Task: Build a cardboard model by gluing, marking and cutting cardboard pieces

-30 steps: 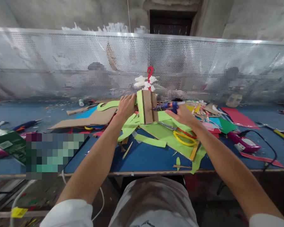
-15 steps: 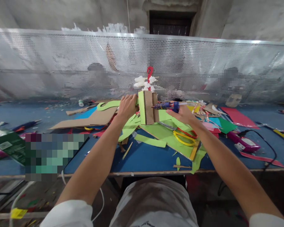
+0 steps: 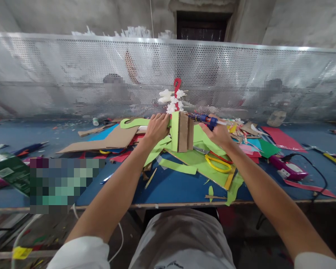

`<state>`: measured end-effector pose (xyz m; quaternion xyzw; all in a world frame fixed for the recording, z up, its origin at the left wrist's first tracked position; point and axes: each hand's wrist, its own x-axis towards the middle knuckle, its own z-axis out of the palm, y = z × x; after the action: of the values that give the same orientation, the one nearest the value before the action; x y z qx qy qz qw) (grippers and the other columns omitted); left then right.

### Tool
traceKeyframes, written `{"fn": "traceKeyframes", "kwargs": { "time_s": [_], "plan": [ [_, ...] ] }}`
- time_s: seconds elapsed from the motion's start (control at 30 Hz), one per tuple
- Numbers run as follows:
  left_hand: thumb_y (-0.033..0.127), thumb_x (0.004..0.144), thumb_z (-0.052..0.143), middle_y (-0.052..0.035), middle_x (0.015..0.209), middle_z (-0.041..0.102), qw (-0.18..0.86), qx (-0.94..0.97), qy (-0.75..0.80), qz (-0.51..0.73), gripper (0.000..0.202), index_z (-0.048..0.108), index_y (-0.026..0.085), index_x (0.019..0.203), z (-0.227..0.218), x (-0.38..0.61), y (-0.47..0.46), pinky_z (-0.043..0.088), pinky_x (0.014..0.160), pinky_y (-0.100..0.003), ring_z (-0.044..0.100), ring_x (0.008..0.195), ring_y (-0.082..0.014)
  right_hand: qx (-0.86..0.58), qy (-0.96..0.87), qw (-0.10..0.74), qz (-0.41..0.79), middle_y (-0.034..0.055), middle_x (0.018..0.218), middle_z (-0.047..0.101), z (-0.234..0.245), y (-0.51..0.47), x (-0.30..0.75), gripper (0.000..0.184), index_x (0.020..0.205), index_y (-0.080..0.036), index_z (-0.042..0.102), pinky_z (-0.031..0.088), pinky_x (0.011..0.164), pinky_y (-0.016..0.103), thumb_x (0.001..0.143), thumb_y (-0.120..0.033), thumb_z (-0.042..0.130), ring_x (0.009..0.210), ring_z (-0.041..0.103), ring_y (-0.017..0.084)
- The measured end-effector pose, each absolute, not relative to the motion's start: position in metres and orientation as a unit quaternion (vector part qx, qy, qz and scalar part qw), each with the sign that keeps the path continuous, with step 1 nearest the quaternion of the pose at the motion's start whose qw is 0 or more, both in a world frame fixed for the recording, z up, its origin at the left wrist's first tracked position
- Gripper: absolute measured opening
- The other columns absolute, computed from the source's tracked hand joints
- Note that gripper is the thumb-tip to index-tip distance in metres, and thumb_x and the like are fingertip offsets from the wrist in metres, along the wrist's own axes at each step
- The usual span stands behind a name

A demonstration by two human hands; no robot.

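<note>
Cardboard box [image 3: 183, 133], green on one face and bare brown on another, stands in front of me, held over the green paper scraps [image 3: 179, 167] on the blue tabletop [image 3: 173, 188]. My left grip [image 3: 157, 127] is clamped on its left side, near a curled green strip [image 3: 134, 123]. My right grip [image 3: 218, 133] is wrapped around a blue glue gun [image 3: 207, 119], nozzle toward the box's upper right edge; whether the tip touches, I can't quite tell. Yellow-handled scissors [image 3: 220, 171] lie just below my right wrist.
</note>
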<state>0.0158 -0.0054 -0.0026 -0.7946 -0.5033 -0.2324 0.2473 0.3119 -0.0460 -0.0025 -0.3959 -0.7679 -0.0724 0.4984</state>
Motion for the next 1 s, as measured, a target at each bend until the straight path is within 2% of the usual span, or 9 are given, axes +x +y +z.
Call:
{"fn": "traceKeyframes", "kwargs": {
  "time_s": [0.33, 0.53, 0.77, 1.0],
  "plan": [
    [0.018, 0.098, 0.057, -0.0252, 0.135, 0.077, 0.242, -0.791, -0.520, -0.216, 0.039, 0.066, 0.012, 0.136, -0.0023, 0.0167, -0.0064, 0.046, 0.111, -0.052, 0.067, 0.133, -0.0425, -0.400, -0.801, 0.439, -0.080, 0.0073, 0.077, 0.063, -0.0034, -0.0496, 0.3085, 0.060, 0.085, -0.026, 0.056, 0.044, 0.073, 0.039, 0.104, -0.083, 0.051, 0.073, 0.061, 0.026],
    [0.019, 0.099, 0.057, -0.0250, 0.133, 0.077, 0.248, -0.787, -0.511, -0.240, 0.037, 0.066, 0.015, 0.135, -0.0053, 0.0153, -0.0029, 0.046, 0.110, -0.052, 0.067, 0.131, -0.0427, -0.435, -0.757, 0.476, -0.104, 0.0097, 0.079, 0.068, -0.0044, -0.0450, 0.3106, 0.063, 0.088, -0.025, 0.062, 0.044, 0.073, 0.039, 0.103, -0.085, 0.049, 0.074, 0.064, 0.028],
    [0.016, 0.095, 0.059, -0.0253, 0.133, 0.077, 0.238, -0.781, -0.527, -0.237, 0.042, 0.065, 0.015, 0.136, -0.0054, 0.0120, -0.0020, 0.046, 0.110, -0.053, 0.068, 0.129, -0.0431, -0.391, -0.815, 0.422, -0.067, 0.0092, 0.082, 0.067, -0.0026, -0.0496, 0.3053, 0.062, 0.086, -0.025, 0.061, 0.047, 0.077, 0.040, 0.105, -0.082, 0.049, 0.079, 0.064, 0.027],
    [0.020, 0.096, 0.060, -0.0254, 0.132, 0.077, 0.237, -0.778, -0.529, -0.242, 0.042, 0.065, 0.016, 0.137, -0.0035, 0.0118, -0.0032, 0.045, 0.110, -0.054, 0.068, 0.129, -0.0443, -0.430, -0.776, 0.457, -0.072, 0.0090, 0.078, 0.068, -0.0069, -0.0443, 0.3087, 0.062, 0.084, -0.025, 0.061, 0.045, 0.075, 0.040, 0.103, -0.084, 0.052, 0.075, 0.063, 0.028]
  ]
}}
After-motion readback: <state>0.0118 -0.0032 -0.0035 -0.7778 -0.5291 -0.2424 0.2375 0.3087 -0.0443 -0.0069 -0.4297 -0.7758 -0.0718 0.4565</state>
